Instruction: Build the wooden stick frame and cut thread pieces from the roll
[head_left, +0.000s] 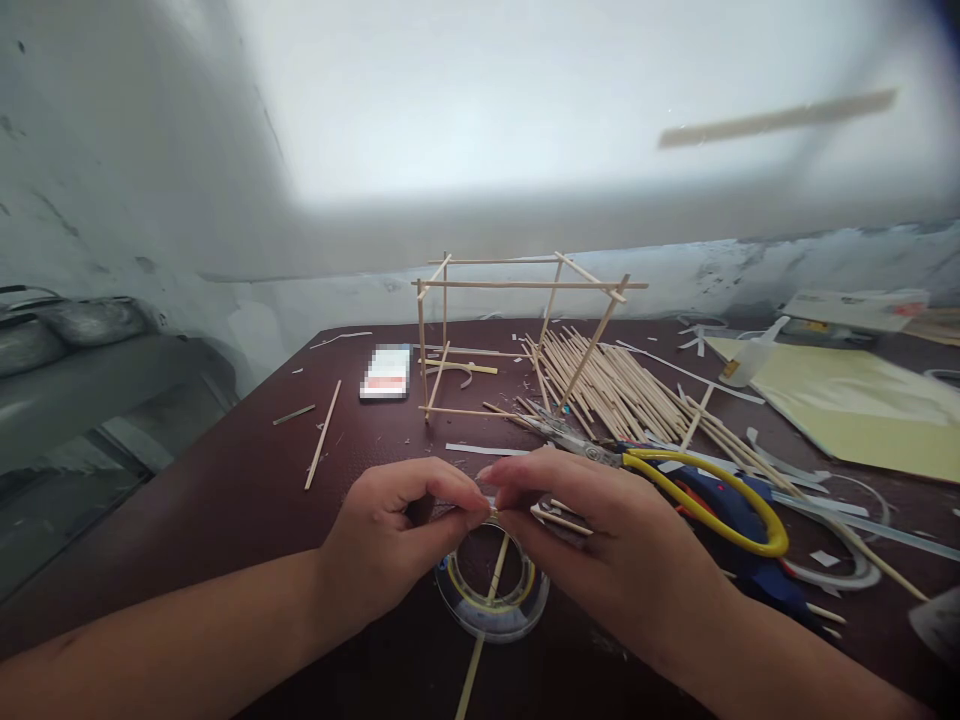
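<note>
My left hand (409,515) and my right hand (581,530) meet in front of me, thumbs and forefingers pinched together. Between them, at the upper rim of a roll of clear tape (491,625), their fingertips nearly touch. The roll's face is turned towards me. Any loose tape end at the fingertips is too small to make out. A thin wooden strip (471,675) runs below the roll and shows through its hole. Just beyond my right hand lie pliers with yellow handles (705,490), partly over a dark blue object (694,505).
Behind my hands stands a box-shaped frame of thin sticks (525,286). Many loose sticks (607,385) lie right of it, near a small glue bottle (750,358) and yellow paper (862,410). A phone (385,372) and a single stick (322,437) lie left on the dark table (247,520).
</note>
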